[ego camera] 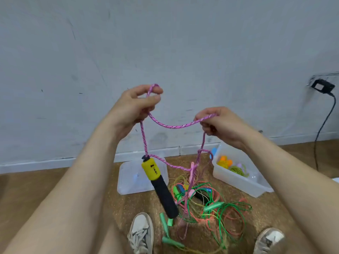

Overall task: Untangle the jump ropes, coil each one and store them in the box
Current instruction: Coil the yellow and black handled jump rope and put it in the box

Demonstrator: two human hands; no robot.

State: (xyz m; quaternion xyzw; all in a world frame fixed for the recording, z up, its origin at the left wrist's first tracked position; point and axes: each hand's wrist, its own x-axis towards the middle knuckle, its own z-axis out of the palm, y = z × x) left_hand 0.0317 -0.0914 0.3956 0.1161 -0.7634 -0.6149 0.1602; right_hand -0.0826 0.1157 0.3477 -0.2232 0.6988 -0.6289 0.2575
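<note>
working loose the pink rope (pixel 174 126), so only partway through the job. already sitting in the box (pixel 233 179) by the wall: what looks like a yellow-green coil plus some orange and blue handles, exact count hard to tell. not yet sorted: a heap of ropes (pixel 216 209), green, orange and yellow, on the mat between the shoes, with the lower run of the pink rope dropping into it and seemingly caught there. left to do, judging by that: freeing the pink rope from the heap, coiling it, boxing it, then repeating for the others.

gripping with the left hand (pixel 135 109), raised highest, fingers curled and thumb pressed against a small loop of pink rope poking up above the knuckles. pinching with the right hand (pixel 222 125), lower and off to the side, thumb and curled fingers closed on the same rope, with slack sagging between the two hands. dangling below the left hand, clear of the floor: the yellow and black handle (pixel 157 182), in front of a clear lid (pixel 130 182), or perhaps a tray.
</note>
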